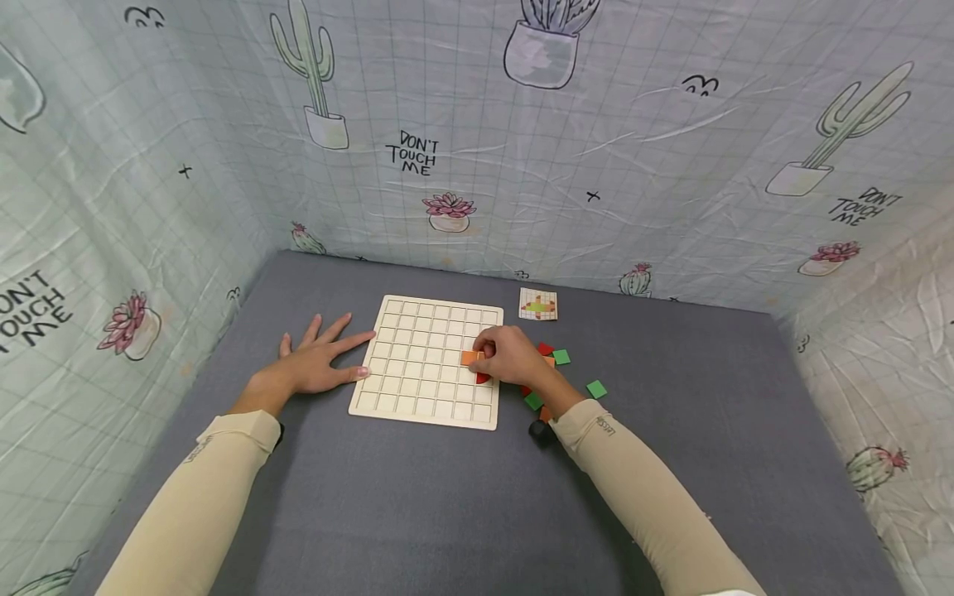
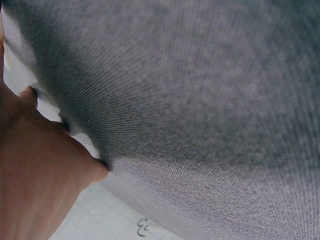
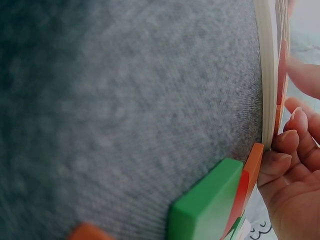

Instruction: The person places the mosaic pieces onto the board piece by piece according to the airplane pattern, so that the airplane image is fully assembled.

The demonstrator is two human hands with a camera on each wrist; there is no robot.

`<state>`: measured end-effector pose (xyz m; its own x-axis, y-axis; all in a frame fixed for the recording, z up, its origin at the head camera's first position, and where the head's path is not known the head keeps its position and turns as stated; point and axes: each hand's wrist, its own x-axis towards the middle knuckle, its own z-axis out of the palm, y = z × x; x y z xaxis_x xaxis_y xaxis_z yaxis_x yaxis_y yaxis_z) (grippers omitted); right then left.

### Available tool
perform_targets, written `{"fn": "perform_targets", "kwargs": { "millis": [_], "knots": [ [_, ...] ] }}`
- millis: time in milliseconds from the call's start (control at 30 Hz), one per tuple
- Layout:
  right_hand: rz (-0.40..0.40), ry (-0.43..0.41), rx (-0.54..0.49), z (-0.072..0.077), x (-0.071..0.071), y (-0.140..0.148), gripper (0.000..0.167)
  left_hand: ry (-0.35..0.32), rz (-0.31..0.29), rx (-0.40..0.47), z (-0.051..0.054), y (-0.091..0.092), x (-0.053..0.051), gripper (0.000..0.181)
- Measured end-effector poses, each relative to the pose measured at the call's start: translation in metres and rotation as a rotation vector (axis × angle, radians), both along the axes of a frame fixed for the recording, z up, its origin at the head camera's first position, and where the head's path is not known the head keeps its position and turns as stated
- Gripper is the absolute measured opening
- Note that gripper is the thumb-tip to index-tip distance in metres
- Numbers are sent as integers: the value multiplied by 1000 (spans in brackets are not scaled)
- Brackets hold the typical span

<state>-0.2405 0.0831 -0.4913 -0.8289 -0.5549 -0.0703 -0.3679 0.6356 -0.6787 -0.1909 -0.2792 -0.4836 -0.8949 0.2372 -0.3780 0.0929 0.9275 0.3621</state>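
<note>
Board (image 1: pixel 417 372): partly covered
Left hand (image 1: pixel 316 364): spread, touching board
Right hand (image 1: pixel 513 356): over board, grip unclear
Tiles (image 1: pixel 561 357): beside board, part-hidden

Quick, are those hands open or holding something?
Left hand: open, fingers spread, touching the board.
Right hand: curled at an orange tile; grip can't be told.

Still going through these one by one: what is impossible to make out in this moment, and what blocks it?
Head: whether the right hand pinches or just presses the orange tile; the hand covers the contact.
Head: how many loose tiles there are; the right forearm hides some.
Head: the exact pattern on the card; too small.
Left wrist: the whole left hand; the left edge cuts it off.
Right wrist: the lowest tile's shape; bottom edge and blur.
</note>
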Motion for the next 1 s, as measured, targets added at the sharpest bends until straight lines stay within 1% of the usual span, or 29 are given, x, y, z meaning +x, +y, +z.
{"fn": "perform_targets", "kwargs": {
  "millis": [167,300,400,500,633,867,933,1000],
  "knots": [
    [-4,-7,-17,-2,1,1,14,-1,-1,3,0,0,1,80],
    [-3,-8,-27,-3,2,1,17,-2,2,-1,0,1,1,81],
    [1,-10,-37,-2,2,2,19,-4,6,1,-1,0,0,81],
    [8,-9,-70,3,0,6,20,-5,13,-1,-2,-1,-2,80],
    [1,-12,-113,8,2,20,17,-8,10,-9,-3,-1,-2,80],
    [13,-41,-94,15,5,49,10,-13,-1,-4,0,0,-2,82],
    [21,-43,-99,13,5,57,10,-19,1,-7,0,0,-2,82],
    [34,-26,-94,9,5,65,10,-25,4,-7,-1,1,-3,82]
  ]
}}
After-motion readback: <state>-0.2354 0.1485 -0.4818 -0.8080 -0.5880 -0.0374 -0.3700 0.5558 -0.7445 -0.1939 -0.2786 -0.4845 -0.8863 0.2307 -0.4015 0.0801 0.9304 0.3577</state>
